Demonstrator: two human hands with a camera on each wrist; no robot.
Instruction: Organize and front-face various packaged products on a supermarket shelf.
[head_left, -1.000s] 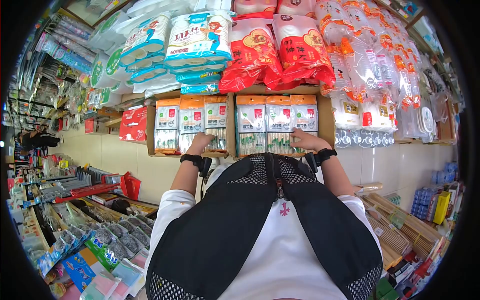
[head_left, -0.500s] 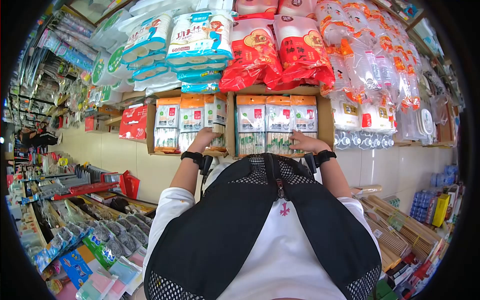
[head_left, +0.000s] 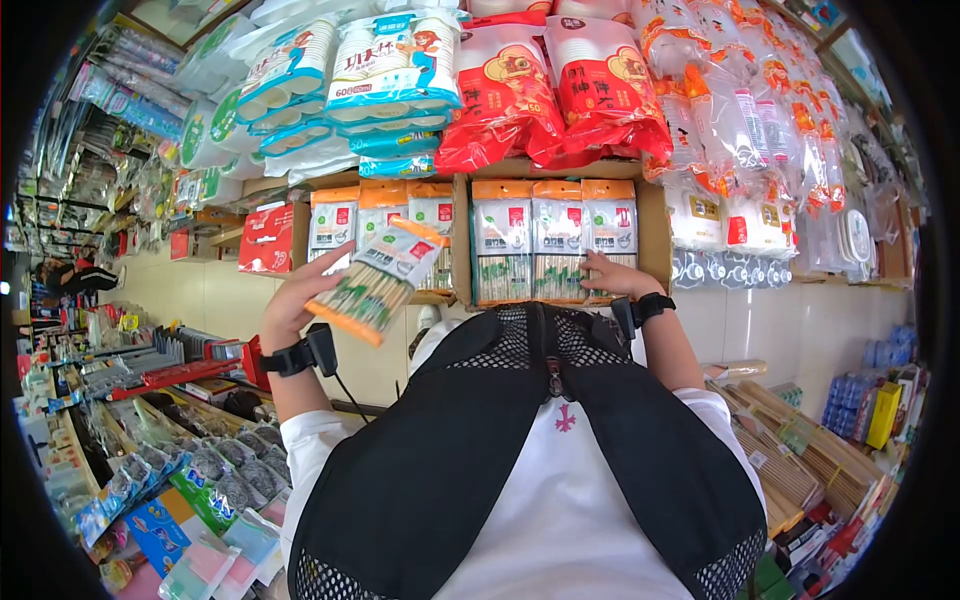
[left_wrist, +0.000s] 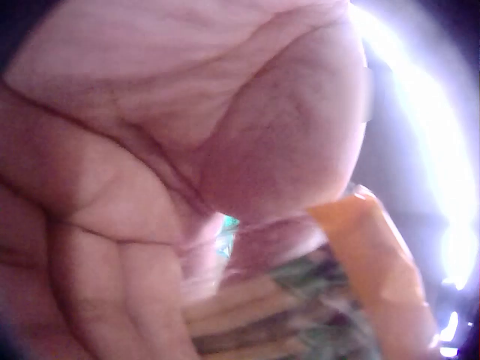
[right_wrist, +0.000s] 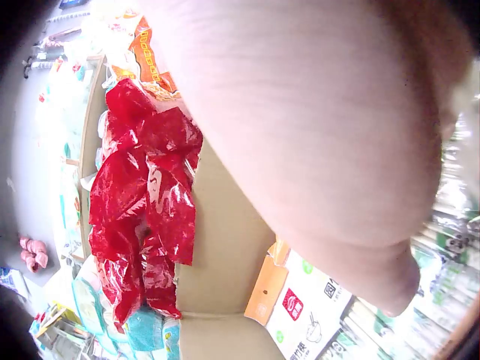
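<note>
**Orange-edged stick pack out of the carton, held in your left hand**

Head view: Your left hand (head_left: 292,300) holds the stick pack (head_left: 378,278) in the air. The pack is tilted, in front of the left carton (head_left: 458,245), and apart from the packs standing in that carton. Your fingers are curled round the pack's lower end, and the film hides the thumb side. Your right hand (head_left: 612,274) lies with its fingers nearly straight on the fronts of the shelved packs (head_left: 558,235) in the right carton (head_left: 652,235). It grips nothing. Red bags (head_left: 555,85) sit on top of the cartons.

Judgement: the step in hand is the lift-out of one pack, and it looks complete. Any further move calls for a firm hold across the pack's width. The film looks slick, and you grip the pack at one end only.

Left wrist view: The palm of your left hand (left_wrist: 150,150) fills the frame, closed against the stick pack (left_wrist: 375,262). The pack's orange edge and pale sticks show at lower right. Contact is confirmed, but the fingertips are out of view.

Right wrist view: The heel of your right hand (right_wrist: 322,135) blocks most of the frame, so I cannot tell the finger spread from here. Past it show the red bags (right_wrist: 142,195), the right carton's wall (right_wrist: 217,240) and one of the shelved packs (right_wrist: 307,307).
</note>
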